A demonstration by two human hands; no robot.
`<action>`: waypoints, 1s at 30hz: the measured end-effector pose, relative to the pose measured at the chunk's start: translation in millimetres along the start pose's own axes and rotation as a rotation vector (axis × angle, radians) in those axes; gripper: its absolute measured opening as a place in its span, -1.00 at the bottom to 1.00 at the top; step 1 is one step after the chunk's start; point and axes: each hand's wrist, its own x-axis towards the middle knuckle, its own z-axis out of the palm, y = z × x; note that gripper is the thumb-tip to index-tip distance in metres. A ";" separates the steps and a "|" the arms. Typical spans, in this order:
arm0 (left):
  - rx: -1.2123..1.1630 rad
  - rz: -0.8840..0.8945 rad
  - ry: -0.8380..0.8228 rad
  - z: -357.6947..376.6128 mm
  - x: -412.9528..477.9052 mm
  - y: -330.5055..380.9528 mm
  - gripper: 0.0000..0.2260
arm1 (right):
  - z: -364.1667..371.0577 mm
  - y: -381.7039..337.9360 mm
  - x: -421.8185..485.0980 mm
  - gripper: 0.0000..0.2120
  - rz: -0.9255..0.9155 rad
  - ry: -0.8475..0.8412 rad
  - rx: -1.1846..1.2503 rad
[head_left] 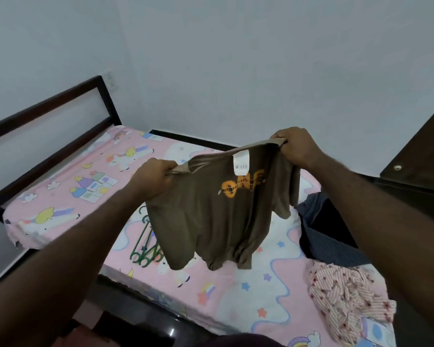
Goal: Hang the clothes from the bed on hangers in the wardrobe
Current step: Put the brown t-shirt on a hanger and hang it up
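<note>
Two hands grip one brown T-shirt; two garments lie on the bed.

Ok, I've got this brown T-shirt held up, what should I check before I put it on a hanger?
1. Left hand grip on one shoulder of the brown T-shirt: ok.
2. Right hand grip on the other shoulder: ok.
3. Shirt spread open between the hands: ok.
4. Green hangers close by on the bed: ok, partly hidden by the shirt.
5. A hand free for a hanger: not ok.
6. Wardrobe rail free: cannot tell.
</note>
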 end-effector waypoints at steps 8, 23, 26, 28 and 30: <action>-0.417 -0.209 0.362 2.8 35.5 26.6 -0.79 | -0.6 19.5 7.1 -0.64 0.074 0.182 0.229; -0.596 -0.235 0.530 58.3 12.7 68.2 -0.86 | 24.9 82.9 -21.1 -0.76 0.138 0.076 0.110; -0.612 -0.236 0.590 58.2 14.0 71.3 -0.81 | 22.3 86.4 -25.4 -0.73 0.181 0.076 0.115; -0.625 -0.206 0.599 55.0 13.5 71.9 -0.79 | 21.9 88.4 -25.8 -0.77 0.211 0.088 0.113; -0.675 -0.182 0.613 50.9 13.0 73.6 -0.78 | 20.8 91.1 -24.3 -0.83 0.237 0.101 0.123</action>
